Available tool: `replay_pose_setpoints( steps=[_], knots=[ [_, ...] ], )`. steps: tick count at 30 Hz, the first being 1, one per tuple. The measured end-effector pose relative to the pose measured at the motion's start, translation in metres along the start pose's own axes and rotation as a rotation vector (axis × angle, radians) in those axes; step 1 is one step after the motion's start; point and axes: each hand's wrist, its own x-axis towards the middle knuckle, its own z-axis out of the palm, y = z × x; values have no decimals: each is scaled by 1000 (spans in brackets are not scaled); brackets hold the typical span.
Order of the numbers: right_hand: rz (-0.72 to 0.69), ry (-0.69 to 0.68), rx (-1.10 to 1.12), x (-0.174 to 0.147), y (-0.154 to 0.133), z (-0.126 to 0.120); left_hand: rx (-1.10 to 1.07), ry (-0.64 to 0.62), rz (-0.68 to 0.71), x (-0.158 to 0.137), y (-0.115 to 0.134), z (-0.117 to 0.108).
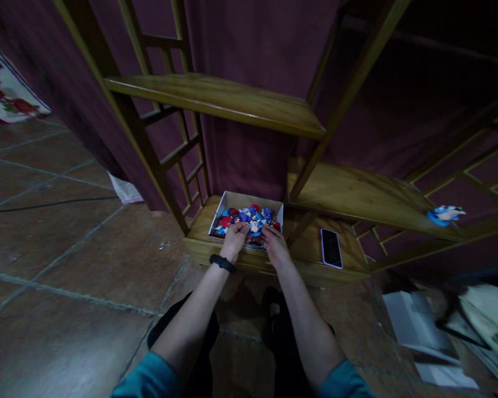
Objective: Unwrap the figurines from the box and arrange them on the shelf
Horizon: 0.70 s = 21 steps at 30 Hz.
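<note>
An open cardboard box (253,198) rests on the low wooden shelf, filled with several small figurines (233,213) in red, blue, purple and white. Over its front part, my left hand (235,237) and my right hand (274,241) pinch a blue-and-white figurine (255,226) from either side. Its lower part and my fingertips blend into the crowded colours, so fine detail is hard to make out. A dark band circles my left wrist.
A phone (331,247) lies on the low shelf right of the box. Another blue-and-white figurine (445,214) stands at the right end of a higher shelf (352,188). An upper shelf (219,105) overhangs behind the box. White boxes (419,320) lie on the floor at right.
</note>
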Motion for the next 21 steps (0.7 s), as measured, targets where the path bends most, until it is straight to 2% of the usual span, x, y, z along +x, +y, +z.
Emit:
replay_pose_setpoints(
  steps=[8, 16, 21],
  knots=[
    [-3, -54, -32, -4, -1, 2, -120, 8, -130, -1, 2, -3],
    [-42, -154, -59, -11, -4, 7, -148, 34, -129, 2, -2, -5],
    [-47, -140, -122, -10, -2, 7, -158, 56, -127, 1, -1, -5]
  ],
)
